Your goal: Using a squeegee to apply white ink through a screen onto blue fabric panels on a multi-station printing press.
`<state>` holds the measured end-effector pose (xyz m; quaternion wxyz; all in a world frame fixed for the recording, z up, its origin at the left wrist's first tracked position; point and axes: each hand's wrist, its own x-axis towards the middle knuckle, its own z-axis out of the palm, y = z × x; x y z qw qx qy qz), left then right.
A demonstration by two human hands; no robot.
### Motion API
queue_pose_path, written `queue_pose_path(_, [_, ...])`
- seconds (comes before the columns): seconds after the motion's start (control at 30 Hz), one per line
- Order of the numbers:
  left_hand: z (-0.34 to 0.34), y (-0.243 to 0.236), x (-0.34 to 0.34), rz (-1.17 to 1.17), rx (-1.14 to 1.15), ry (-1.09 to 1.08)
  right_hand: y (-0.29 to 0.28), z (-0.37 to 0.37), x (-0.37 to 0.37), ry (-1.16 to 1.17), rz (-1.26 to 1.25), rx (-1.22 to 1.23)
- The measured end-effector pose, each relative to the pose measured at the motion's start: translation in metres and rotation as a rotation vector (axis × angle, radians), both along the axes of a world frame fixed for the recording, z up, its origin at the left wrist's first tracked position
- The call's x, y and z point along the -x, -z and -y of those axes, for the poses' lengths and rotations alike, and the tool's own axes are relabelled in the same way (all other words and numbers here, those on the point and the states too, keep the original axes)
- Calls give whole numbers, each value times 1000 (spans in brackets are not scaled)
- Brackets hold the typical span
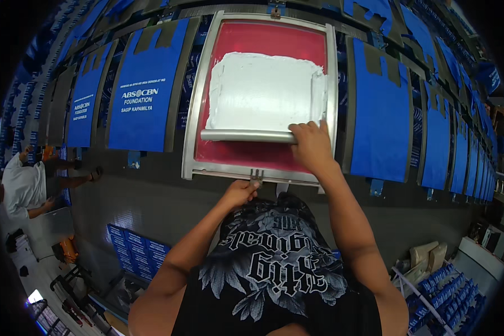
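A screen printing frame (330, 61) with a red mesh (263, 35) lies in front of me, a broad patch of white ink (263, 89) spread on it. My right hand (311, 145) grips the right end of a long metal squeegee (246, 136), which lies across the lower edge of the ink. My left hand (242, 192) is closed on a small slotted metal bracket (256, 176) at the middle of the frame's near edge.
Flat pieces with blue panels (143, 84) line both sides of the frame in curving rows (381, 106). A co-worker (25, 185) in a white top stands at far left. Stacked blue printed boards (137, 252) lie lower left; a rack of blue items (442, 297) sits lower right.
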<state>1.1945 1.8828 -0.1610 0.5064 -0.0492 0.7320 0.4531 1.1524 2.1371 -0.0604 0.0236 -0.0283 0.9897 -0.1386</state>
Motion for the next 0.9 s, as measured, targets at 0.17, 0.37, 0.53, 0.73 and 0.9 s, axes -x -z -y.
queue_pose_path(0.17, [8,-8,7,5,155,66,39,-80,3,96,92,335])
queue_pose_path(0.37, [52,-56,123,-951,462,-233,95,-100,37,333,100,1187])
queue_pose_path(0.53, [107,-14,159,-765,286,-329,114,-80,46,484,166,1148])
queue_pose_path(0.73, [7,-32,86,-775,265,-374,41,-196,-24,492,189,1193])
queue_pose_path(0.9, [-161,-16,34,-658,-43,-335,35,-333,-113,661,56,1188])
